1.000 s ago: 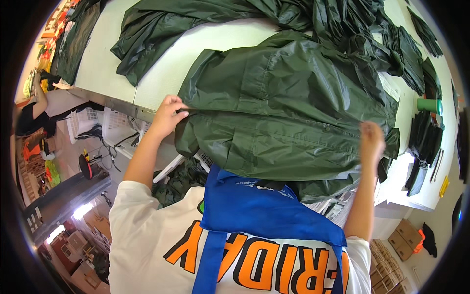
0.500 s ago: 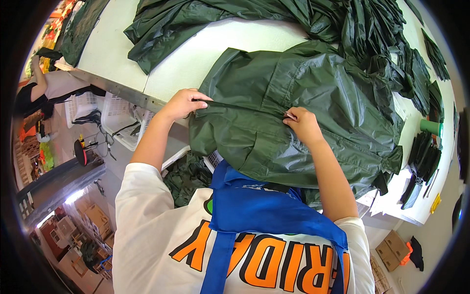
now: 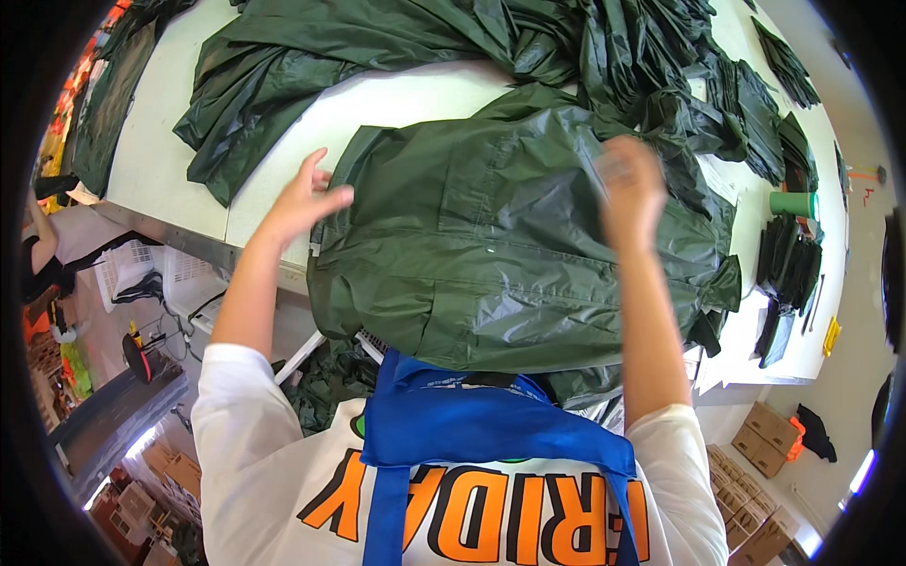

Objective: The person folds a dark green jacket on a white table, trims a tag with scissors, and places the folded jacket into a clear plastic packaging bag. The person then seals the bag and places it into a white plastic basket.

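Observation:
A dark green waterproof jacket [image 3: 406, 245] lies spread in front of me, its near part hanging over the table edge toward my apron. Seams and a pocket-like flap show on it. My left hand [image 3: 307, 196] hovers beside the jacket's left edge, thumb and fingers apart, holding nothing. Over the upper right of the jacket is my right hand [image 3: 630, 189], smeared by motion; its fingers and anything in them cannot be made out. A small pale speck sits on the middle of the jacket.
More dark green garments [image 3: 377, 38] are heaped along the far side of the white table [image 3: 255, 184]. To the right lie a green cylinder [image 3: 794, 205], folded dark pieces [image 3: 789, 259] and a yellow tool [image 3: 831, 336]. White baskets [image 3: 189, 278] stand at left, below another person's arm [image 3: 42, 236].
My left hand has let go of the jacket's left edge and opened. My right hand has moved up and right from the jacket's middle seam. The view has shifted a little.

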A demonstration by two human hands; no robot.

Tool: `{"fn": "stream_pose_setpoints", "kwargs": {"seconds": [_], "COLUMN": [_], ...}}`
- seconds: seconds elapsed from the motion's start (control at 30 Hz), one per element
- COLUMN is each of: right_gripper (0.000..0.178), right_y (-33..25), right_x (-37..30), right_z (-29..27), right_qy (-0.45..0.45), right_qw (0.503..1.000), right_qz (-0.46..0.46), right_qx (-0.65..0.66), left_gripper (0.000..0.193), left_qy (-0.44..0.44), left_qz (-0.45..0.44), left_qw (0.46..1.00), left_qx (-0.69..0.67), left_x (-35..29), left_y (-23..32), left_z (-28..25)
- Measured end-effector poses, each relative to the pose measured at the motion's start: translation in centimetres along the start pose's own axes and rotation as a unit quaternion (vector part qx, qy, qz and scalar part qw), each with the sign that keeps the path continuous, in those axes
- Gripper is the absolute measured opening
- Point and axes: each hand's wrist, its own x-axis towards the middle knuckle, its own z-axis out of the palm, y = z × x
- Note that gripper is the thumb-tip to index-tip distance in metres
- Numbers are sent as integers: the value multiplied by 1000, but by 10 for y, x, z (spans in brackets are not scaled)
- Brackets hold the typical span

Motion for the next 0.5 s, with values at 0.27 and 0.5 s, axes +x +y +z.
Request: {"fn": "stream_pose_setpoints", "kwargs": {"seconds": [0.27, 0.5], "right_gripper": [35, 29], "right_y": [148, 74], "right_x": [36, -86], "right_z": [-141, -265], "right_qy": [-252, -199], "right_qw": [896, 884], "right_qz": [355, 419], "right_qx": [-89, -64], "left_gripper": [13, 66], "left_qy": [16, -377], "left_qz": [148, -115], "left_qw": [921, 848], "left_qx": [-361, -353], "left_x": [14, -133], "left_y": [81, -23], "left_z": [30, 7]}}
